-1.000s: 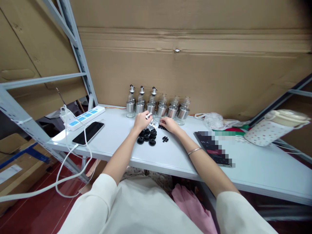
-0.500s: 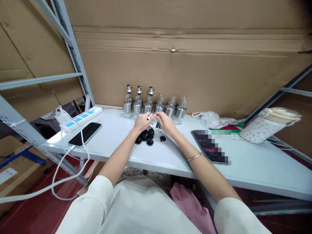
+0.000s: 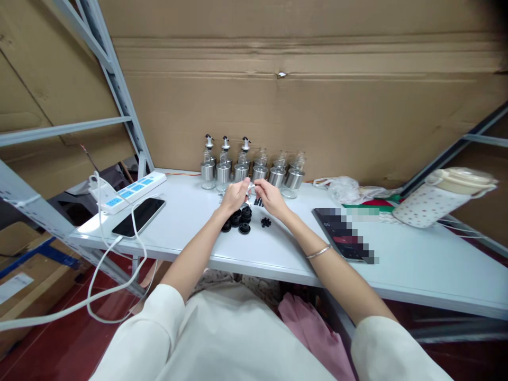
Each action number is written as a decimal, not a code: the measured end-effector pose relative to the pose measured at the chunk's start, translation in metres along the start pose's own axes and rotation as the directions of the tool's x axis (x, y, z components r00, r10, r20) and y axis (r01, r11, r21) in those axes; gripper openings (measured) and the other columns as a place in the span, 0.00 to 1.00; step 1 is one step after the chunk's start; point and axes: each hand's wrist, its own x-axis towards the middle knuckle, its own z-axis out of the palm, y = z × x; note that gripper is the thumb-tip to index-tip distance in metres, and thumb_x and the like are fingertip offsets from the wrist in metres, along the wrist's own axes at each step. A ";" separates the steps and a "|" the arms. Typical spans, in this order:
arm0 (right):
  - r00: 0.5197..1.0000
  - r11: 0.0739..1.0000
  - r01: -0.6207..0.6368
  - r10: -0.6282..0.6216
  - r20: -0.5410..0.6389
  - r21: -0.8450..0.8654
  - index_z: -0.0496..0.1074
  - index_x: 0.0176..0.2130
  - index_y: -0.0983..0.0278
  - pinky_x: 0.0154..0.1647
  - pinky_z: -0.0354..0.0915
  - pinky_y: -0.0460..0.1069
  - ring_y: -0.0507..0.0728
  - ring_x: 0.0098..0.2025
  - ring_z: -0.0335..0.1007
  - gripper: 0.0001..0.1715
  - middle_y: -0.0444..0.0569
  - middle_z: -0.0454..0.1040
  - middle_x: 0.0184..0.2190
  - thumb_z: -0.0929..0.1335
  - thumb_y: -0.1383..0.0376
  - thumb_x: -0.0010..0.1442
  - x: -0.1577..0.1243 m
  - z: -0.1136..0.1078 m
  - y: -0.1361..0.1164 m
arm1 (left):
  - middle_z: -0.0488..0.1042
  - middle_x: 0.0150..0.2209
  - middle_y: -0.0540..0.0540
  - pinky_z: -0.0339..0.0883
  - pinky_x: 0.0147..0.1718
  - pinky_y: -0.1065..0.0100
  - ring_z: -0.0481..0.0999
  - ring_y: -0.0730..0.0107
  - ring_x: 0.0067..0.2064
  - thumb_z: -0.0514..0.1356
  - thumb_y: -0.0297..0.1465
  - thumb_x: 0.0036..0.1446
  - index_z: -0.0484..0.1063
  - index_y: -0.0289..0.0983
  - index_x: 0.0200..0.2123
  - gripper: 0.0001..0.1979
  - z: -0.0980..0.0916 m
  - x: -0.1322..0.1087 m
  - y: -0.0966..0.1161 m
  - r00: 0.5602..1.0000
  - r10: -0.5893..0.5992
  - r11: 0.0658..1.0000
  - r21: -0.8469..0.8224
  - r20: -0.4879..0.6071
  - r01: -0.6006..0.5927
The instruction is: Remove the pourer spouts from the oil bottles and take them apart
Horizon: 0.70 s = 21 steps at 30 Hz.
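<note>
Close together above the table, my left hand [image 3: 236,196] and my right hand [image 3: 270,198] both pinch a small silvery-white piece [image 3: 251,188]. Its exact kind is too small to make out, and my fingers partly cover it. Several round black stoppers [image 3: 245,228] lie below my left hand. A cluster of small black parts [image 3: 265,223] sits under my right wrist, with short black strips [image 3: 258,202] farther back. Behind my hands stand rows of glass bottles with steel sleeves [image 3: 240,172]; three at the back left carry pourer tops [image 3: 246,142].
On the left lie a phone [image 3: 138,217] and a white power strip [image 3: 135,191] with cables. To the right are a tablet [image 3: 341,235], a crumpled plastic bag [image 3: 343,189] and a tilted spotted flask [image 3: 420,203]. A cardboard sheet [image 3: 222,106] closes off the back.
My fingertips have parted slightly, and more of the small pale piece shows between them. My left thumb now points upward. The view has tipped a little; the table items stay put.
</note>
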 end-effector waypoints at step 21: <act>0.909 0.797 -0.413 0.394 0.138 0.440 0.51 0.17 0.60 0.18 0.42 0.45 0.45 0.16 0.42 0.34 0.35 0.47 0.13 0.64 0.37 0.47 0.009 -0.011 -0.009 | 0.74 0.31 0.47 0.60 0.35 0.69 0.73 0.68 0.33 0.44 0.44 0.64 0.68 0.37 0.33 0.20 -0.005 0.002 0.000 0.958 0.285 0.860 0.434 0.026 -0.268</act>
